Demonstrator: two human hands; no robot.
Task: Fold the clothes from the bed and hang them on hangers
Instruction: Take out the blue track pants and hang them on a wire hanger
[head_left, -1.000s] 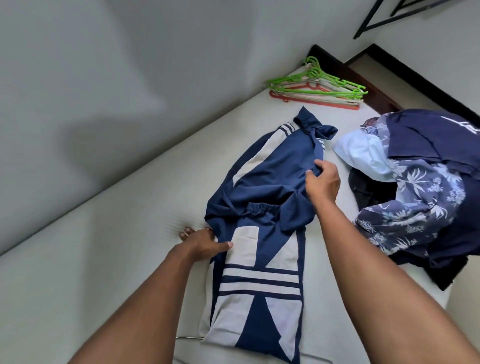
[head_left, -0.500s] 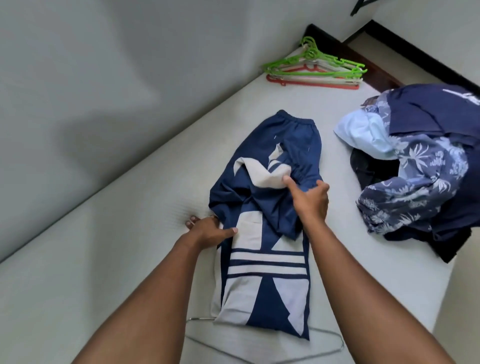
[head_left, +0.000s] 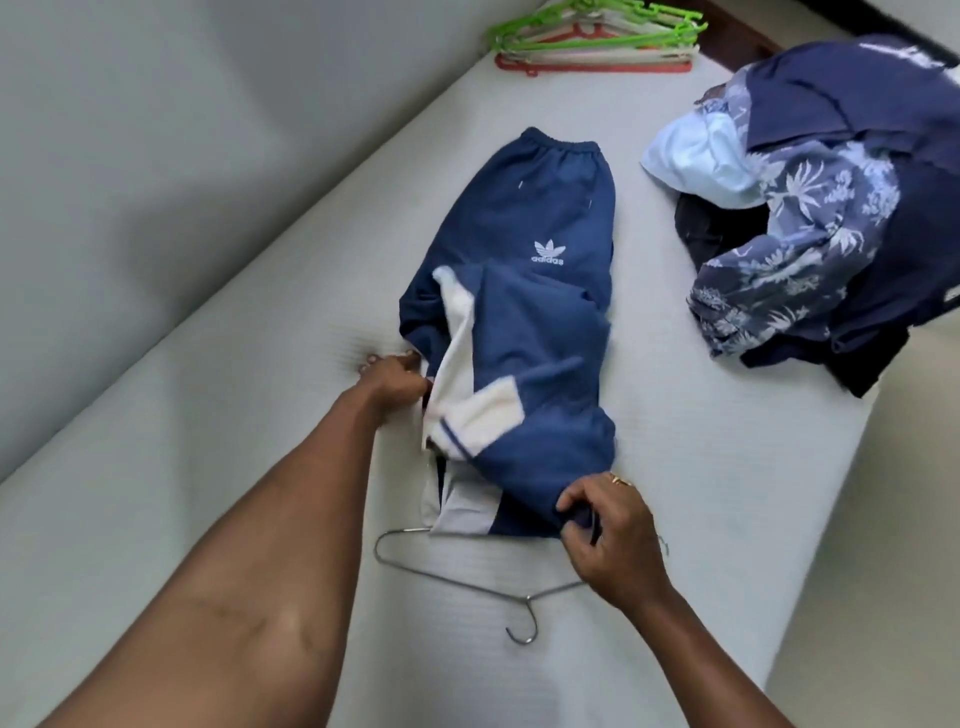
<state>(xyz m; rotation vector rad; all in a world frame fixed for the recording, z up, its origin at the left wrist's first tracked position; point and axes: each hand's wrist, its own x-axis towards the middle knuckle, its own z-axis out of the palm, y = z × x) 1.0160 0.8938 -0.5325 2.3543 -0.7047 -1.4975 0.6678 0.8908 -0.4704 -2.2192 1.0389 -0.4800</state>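
Right hand (head_left: 608, 535) now nearer, pinching pants (head_left: 540, 332) hem; wire hanger (head_left: 457, 579) revealed.

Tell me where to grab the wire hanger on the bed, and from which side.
Pinch the wire hanger at its neck, above the hook, coming from the near side. That end lies bare and points toward you; the bar is tucked under the trousers, and the right hand covers one shoulder.
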